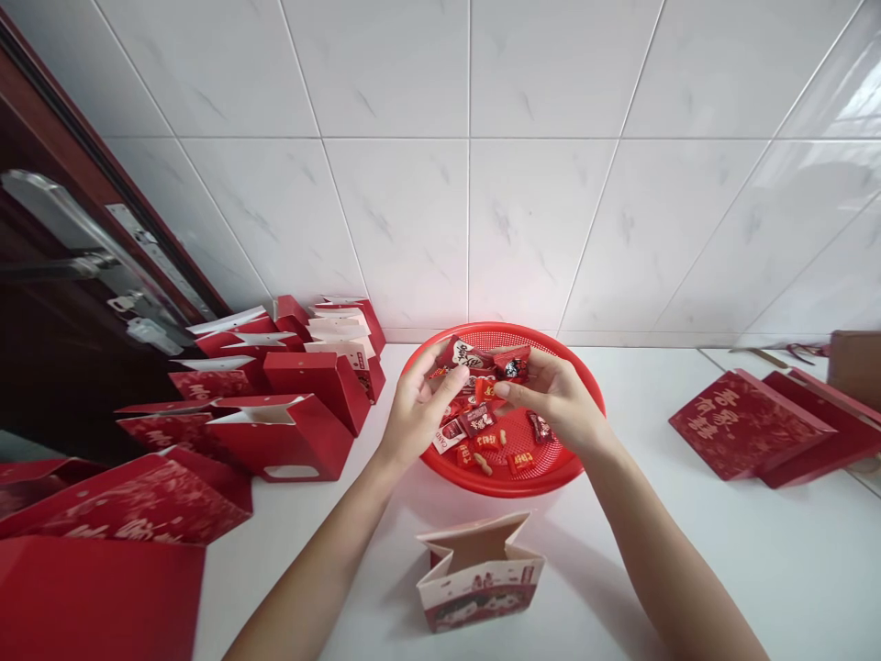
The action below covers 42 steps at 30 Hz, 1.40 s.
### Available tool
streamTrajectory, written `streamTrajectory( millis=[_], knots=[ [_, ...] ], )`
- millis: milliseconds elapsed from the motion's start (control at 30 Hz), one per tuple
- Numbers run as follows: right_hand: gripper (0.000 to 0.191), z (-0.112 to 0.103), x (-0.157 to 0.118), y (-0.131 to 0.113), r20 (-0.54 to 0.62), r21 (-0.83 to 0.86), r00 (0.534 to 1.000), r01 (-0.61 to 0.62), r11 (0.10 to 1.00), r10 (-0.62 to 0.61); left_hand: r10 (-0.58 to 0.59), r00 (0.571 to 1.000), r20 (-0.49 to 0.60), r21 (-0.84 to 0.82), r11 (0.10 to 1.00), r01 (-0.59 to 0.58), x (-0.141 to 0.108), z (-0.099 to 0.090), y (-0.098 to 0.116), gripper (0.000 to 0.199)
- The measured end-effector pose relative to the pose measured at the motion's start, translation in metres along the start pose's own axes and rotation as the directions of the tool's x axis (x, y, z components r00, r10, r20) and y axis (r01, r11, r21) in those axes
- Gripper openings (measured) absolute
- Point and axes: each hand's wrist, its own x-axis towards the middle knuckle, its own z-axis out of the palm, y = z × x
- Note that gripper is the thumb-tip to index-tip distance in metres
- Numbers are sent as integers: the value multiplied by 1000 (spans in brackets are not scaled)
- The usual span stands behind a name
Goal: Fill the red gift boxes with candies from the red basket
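Both my hands are over a red plastic basket (513, 489) on the white table. My left hand (423, 397) grips a dark red wrapped candy (468, 352) with pale lettering, its thumb lying over the wrapper. In the fingers of my right hand (554, 397) is another wrapped candy (511, 365), red with a dark print. Below them in the basket lie several small red candy packets (520, 461), a white-and-red packet (449, 435) and peanuts in their shells (483, 464). Nearer to me, between my forearms, a small paper gift box (482, 592) stands upright with its top open.
Several red paper gift boxes (289, 436) stand in rows at the left, some with open tops. Two more red boxes (750, 422) lean at the right, near a brown carton (855, 367). A tiled wall (537, 229) rises behind; a dark door (61, 303) with a handle is at left.
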Motion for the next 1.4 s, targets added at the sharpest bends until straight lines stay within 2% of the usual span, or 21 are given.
streamTrajectory(
  millis=[200,433,600,833,1000,1200,1400],
  knots=[
    [36,-2,0,3,-4,62,1000,-19,998,19,-1,996,-91,-20,1000,-1,2,-5,-4,41],
    [36,-1,0,7,1,106,1000,-20,994,20,-22,996,-82,-111,994,12,4,-6,-8,38],
    [36,-1,1,6,0,102,1000,-27,994,27,7,998,-69,-95,995,-14,3,-5,-7,33],
    [39,-1,0,4,-5,79,1000,-4,997,4,-11,1000,27,12,1000,11,-2,-2,4,53],
    [33,2,-1,3,1,68,1000,-15,998,15,-4,1000,29,81,997,2,-3,-3,-1,62],
    [30,1,-1,5,-37,74,999,-34,997,37,8,1000,17,81,997,-9,-3,-4,-3,65],
    [31,-3,2,11,-58,173,993,-90,981,101,-28,998,53,-1,1000,28,-2,-6,1,64]
  ],
)
